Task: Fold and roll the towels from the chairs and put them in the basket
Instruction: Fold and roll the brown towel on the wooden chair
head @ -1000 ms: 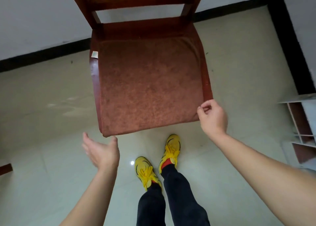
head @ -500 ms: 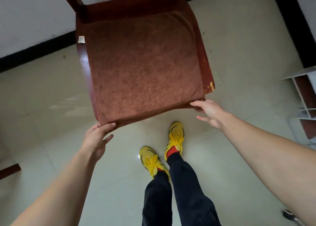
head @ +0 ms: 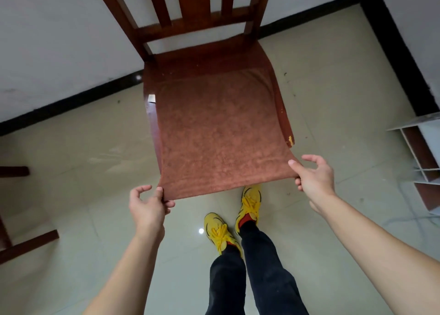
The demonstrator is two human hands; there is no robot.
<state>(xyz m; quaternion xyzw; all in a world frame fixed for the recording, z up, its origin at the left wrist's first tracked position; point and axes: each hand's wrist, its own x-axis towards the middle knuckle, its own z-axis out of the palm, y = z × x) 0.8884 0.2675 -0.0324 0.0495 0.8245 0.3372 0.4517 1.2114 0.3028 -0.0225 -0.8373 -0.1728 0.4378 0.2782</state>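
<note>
A rust-brown towel point(head: 221, 133) lies spread flat over the seat of a wooden chair point(head: 190, 26) in the centre of the frame, its far edge up near the chair back and its near edge reaching past the front of the seat toward the lower middle of the frame. The cloth covers almost the whole seat, leaving the polished wood rails bare along the left and right sides; a small pale tag point(head: 151, 98) shows at the towel's left edge.

The left hand point(head: 147, 207), at lower left of centre, pinches the near left corner of the towel, thumb on top and fingers point(head: 169, 204) curled beneath. The right hand point(head: 314, 179), at right of centre, grips the near right corner the same way, thumb pressed on the cloth and one finger tucked under, while its other fingers are spread loose and off the fabric. Between the two hands the near edge is drawn taut and lifted slightly off the seat front.

Below the towel, in the lower middle of the frame, stand two yellow shoes point(head: 248, 205) with dark trouser legs above them on a pale tiled floor point(head: 71, 171). A white wall with a black skirting runs across the upper left. A white shelf unit point(head: 421, 148) sits at the right edge, and part of another wooden piece point(head: 14, 171) shows at the left edge.
</note>
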